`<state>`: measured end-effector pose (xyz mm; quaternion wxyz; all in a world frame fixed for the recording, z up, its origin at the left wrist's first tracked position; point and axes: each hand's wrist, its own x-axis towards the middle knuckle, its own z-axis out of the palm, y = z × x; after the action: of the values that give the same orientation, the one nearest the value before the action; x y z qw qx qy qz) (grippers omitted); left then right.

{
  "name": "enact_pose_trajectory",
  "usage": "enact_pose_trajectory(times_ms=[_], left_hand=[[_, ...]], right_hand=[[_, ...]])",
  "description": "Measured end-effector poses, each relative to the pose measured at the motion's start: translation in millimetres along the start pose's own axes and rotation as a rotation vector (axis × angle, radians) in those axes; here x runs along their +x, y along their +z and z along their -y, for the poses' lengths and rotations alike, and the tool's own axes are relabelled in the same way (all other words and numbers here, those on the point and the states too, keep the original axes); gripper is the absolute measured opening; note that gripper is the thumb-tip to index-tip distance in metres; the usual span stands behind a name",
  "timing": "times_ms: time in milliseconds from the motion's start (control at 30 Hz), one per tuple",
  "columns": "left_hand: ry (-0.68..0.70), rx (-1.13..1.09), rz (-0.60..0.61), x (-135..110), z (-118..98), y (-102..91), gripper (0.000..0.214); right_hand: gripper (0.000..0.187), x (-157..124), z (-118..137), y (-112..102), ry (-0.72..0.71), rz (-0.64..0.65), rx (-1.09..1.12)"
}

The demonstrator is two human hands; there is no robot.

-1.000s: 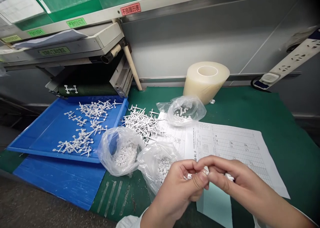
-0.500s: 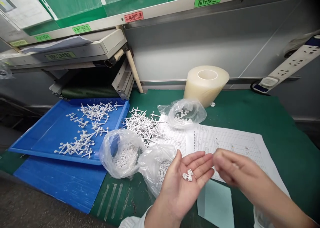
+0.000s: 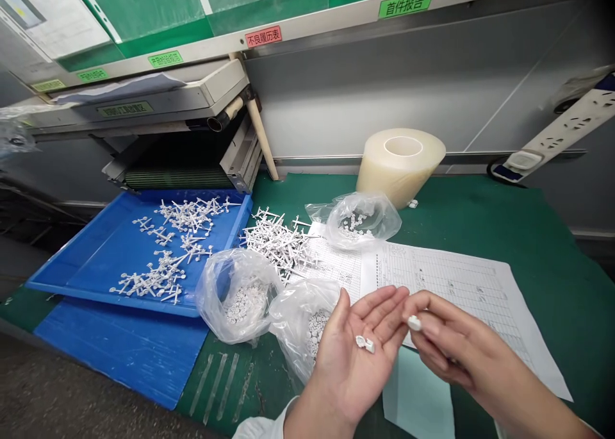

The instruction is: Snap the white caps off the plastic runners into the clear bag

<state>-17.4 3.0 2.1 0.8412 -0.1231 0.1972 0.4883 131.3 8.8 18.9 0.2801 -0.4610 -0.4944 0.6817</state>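
My left hand (image 3: 355, 349) is palm up with its fingers stretched out flat. Two small white plastic parts (image 3: 365, 343) rest on its palm. Close by its fingertips, my right hand (image 3: 451, 336) pinches another small white plastic part (image 3: 414, 323) between thumb and forefinger. Partly behind my left hand stands a clear plastic bag (image 3: 293, 311) of similar white pieces. A second clear bag (image 3: 214, 298) to its left also has many small white pieces inside. Farther back, a third bag (image 3: 384, 218) lies open with fewer pieces in it.
White sprue-like sticks (image 3: 278, 240) are heaped beside a blue tray (image 3: 86, 259) with more of them. Printed sheets (image 3: 446, 279) and a pale blue-green card (image 3: 418, 394) lie on the green mat (image 3: 519, 227). A large tape roll (image 3: 394, 170) stands near the wall, below a power strip (image 3: 562, 131).
One white part has left my left palm, where three lay before. My right hand has turned, and a part now shows in its pinch. The view has shifted slightly.
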Motion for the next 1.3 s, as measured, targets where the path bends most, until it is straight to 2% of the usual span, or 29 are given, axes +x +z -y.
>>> enact_pose_trajectory(times_ms=[67,133,233,333,400,500,600,667,800,900,967,1033,1133,1200,1300], left_hand=[[0.025,-0.017,0.012,1.0,0.3,1.0,0.058],[0.037,-0.014,0.021,1.7,0.6,2.4,0.058],[0.063,0.017,0.024,1.1,1.4,3.4,0.057],[0.104,0.076,0.011,-0.8,2.4,1.8,0.057],[0.122,0.125,-0.006,-1.9,2.9,0.0,0.057],[0.125,0.120,-0.008,-2.4,2.7,-1.6,0.057],[0.108,0.049,0.005,-2.1,1.5,-1.0,0.057],[0.112,0.021,0.019,-2.0,0.7,-0.3,0.059],[0.122,-0.006,0.045,-2.5,-0.2,-0.9,0.059],[0.124,-0.019,0.036,-3.2,-0.3,-2.0,0.058],[0.122,-0.026,0.026,-3.7,-0.4,-1.9,0.058],[0.123,-0.021,0.012,-4.2,-0.5,-0.9,0.059],[0.141,0.009,-0.004,-5.9,0.3,1.0,0.061],[0.177,0.080,0.001,-8.2,1.8,1.6,0.060],[0.250,0.256,-0.007,-12.1,4.7,-0.7,0.058]], right_hand=[[0.034,0.0,-1.1,-2.4,0.113,0.053,0.240],[0.045,1.1,-6.0,0.7,0.118,0.100,0.243],[0.047,1.9,-14.0,13.8,-0.033,0.024,-0.075],[0.026,0.7,-19.9,28.0,-0.167,-0.095,-0.423],[0.018,-0.1,-23.5,33.7,-0.198,-0.088,-0.550],[0.019,-0.8,-26.9,36.6,-0.243,-0.069,-0.580],[0.023,-2.3,-23.6,36.2,-0.209,-0.124,-0.425],[0.027,-3.7,-18.4,34.4,-0.107,-0.158,-0.205],[0.033,-4.8,-11.9,26.6,0.150,-0.089,0.378],[0.036,-3.0,-13.3,21.9,0.186,-0.054,0.535],[0.044,-1.2,-14.0,21.8,0.186,-0.053,0.452],[0.048,0.1,-13.9,24.8,0.113,-0.077,0.210],[0.038,0.7,-16.3,34.2,-0.070,-0.114,-0.257],[0.027,1.0,-22.1,42.2,-0.131,-0.129,-0.525],[0.019,3.8,-33.2,52.9,-0.186,-0.168,-0.766]])
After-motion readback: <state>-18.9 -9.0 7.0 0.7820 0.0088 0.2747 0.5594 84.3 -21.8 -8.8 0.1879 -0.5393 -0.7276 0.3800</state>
